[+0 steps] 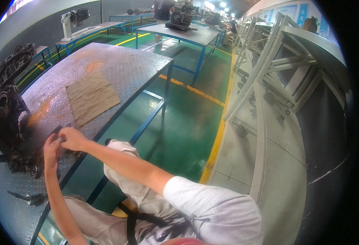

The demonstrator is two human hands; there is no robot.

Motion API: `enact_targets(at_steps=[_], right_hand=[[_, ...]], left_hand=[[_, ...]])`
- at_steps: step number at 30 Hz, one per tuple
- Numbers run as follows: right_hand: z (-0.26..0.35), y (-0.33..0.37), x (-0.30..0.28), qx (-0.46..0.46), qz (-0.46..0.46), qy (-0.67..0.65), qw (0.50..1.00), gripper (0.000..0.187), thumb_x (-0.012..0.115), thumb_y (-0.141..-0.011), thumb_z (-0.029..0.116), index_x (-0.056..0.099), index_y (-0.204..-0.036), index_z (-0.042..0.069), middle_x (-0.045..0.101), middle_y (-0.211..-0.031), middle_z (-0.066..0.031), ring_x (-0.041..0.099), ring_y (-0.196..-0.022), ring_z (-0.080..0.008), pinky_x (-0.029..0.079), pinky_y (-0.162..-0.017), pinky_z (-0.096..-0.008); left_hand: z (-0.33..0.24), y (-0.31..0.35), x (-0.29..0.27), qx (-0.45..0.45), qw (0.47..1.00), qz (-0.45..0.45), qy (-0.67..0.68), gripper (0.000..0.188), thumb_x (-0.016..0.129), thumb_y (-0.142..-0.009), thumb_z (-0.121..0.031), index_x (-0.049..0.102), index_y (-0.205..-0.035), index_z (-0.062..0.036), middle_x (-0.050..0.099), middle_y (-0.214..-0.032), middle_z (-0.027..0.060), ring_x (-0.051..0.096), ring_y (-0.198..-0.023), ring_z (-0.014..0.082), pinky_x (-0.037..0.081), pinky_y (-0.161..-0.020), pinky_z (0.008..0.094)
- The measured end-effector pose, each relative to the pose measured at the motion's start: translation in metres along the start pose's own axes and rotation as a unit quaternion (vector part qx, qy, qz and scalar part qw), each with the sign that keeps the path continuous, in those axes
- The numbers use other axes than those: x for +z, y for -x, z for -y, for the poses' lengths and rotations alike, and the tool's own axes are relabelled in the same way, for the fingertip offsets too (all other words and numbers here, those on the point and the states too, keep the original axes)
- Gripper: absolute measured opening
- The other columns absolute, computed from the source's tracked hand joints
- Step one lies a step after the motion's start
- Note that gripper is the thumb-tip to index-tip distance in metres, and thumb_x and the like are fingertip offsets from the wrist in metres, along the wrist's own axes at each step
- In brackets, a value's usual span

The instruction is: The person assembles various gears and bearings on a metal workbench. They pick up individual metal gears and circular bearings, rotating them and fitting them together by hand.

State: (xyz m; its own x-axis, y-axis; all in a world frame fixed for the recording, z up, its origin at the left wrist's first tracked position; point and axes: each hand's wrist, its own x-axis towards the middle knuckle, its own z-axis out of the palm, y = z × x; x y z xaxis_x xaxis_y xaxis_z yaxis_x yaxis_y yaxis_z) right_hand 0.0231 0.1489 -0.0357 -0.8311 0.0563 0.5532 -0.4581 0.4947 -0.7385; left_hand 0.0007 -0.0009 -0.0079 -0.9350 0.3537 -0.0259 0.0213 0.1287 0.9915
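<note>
My left hand and my right hand meet at the near edge of a steel checker-plate table. Together they pinch a small metal part; its shape is too small to tell. Just left of my hands sits a large dark greasy engine assembly with gears and a chain. A flat piece of brown cardboard lies on the plate beyond my hands.
A dark tool or bolt lies on the table near my left elbow. More blue-framed tables with engines stand further back. A grey metal rack lines the right side past a yellow floor line. My knees are below the table edge.
</note>
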Motion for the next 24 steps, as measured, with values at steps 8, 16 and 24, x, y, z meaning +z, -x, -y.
enact_targets(at_steps=[8, 16, 24], right_hand=[[0.006, -0.002, -0.001, 0.026, 0.006, -0.049, 0.998, 0.031, 0.068, -0.065, 0.018, 0.061, -0.088, -0.002, 0.062, -0.086, -0.0195, 0.06, -0.082, -0.0332, 0.047, -0.071, -0.0364], [0.004, -0.005, -0.003, 0.05, -0.012, -0.078, 0.996, 0.036, 0.071, -0.064, 0.019, 0.061, -0.091, -0.004, 0.064, -0.089, -0.02, 0.062, -0.085, -0.0304, 0.048, -0.075, -0.0342], [0.006, -0.008, 0.0, 0.062, -0.015, -0.118, 0.991, 0.045, 0.071, -0.065, 0.018, 0.056, -0.101, -0.005, 0.063, -0.092, -0.0201, 0.062, -0.086, -0.0282, 0.048, -0.076, -0.0335]], left_hand=[[0.002, -0.003, -0.006, -0.009, 0.999, 0.0, 0.034, 0.049, 0.059, -0.085, -0.014, 0.042, -0.129, -0.0023, 0.053, -0.077, -0.0036, 0.042, -0.058, 0.0008, 0.031, -0.047, 0.0144], [0.004, -0.005, -0.002, -0.022, 0.994, -0.067, 0.079, 0.046, 0.058, -0.085, -0.017, 0.043, -0.126, -0.0027, 0.053, -0.079, -0.004, 0.042, -0.057, 0.0005, 0.031, -0.047, 0.0135], [0.008, -0.004, -0.006, -0.051, 0.995, -0.055, 0.068, 0.027, 0.058, -0.084, -0.041, 0.058, -0.093, -0.016, 0.054, -0.079, -0.0063, 0.047, -0.066, 0.0055, 0.038, -0.062, 0.0237]])
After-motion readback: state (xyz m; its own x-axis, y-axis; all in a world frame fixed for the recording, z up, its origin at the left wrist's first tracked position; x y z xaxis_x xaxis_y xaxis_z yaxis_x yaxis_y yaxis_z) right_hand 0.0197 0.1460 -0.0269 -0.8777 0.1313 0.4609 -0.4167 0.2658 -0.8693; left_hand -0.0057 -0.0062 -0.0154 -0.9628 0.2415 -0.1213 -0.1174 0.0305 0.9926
